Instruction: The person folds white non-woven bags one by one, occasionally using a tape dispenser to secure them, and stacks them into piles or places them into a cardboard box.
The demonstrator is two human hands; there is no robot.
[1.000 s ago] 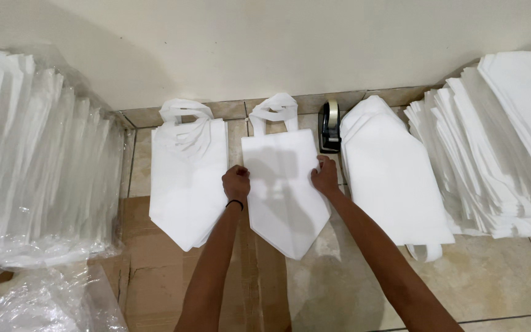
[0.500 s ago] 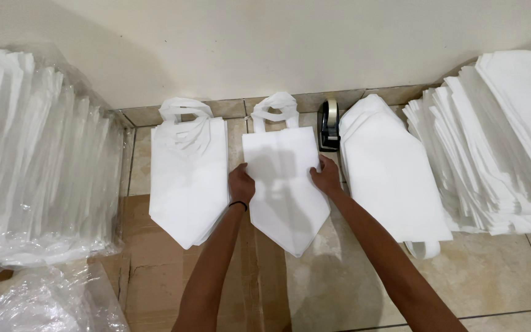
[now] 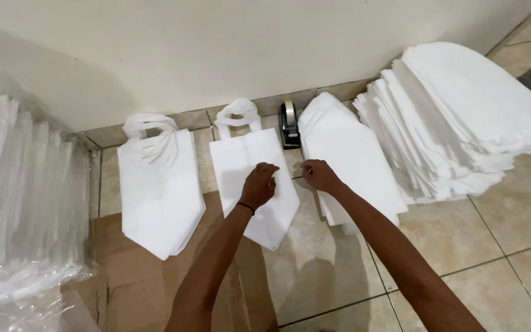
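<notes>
A folded white bag (image 3: 271, 215) with loop handles lies on the floor in front of me, its pointed end toward me. My left hand (image 3: 258, 184) rests on its middle with the fingers curled down against the fabric; a dark band circles the wrist. My right hand (image 3: 319, 175) sits at the bag's right edge, fingers pinched together at that edge. A thin pale line seems to run between the two hands; I cannot tell what it is. A tape dispenser (image 3: 288, 123) stands just beyond the bag, against the wall.
A small stack of the same folded bags (image 3: 158, 190) lies to the left, another stack (image 3: 351, 154) to the right. A tall fanned pile of white bags (image 3: 462, 110) fills the far right. Plastic-wrapped bags (image 3: 19, 209) crowd the left. Flattened cardboard (image 3: 136, 289) covers the tiles.
Both hands have shifted from the bag's two sides toward its right: the left hand is now on the middle, the right hand at the right edge. The view has tilted right.
</notes>
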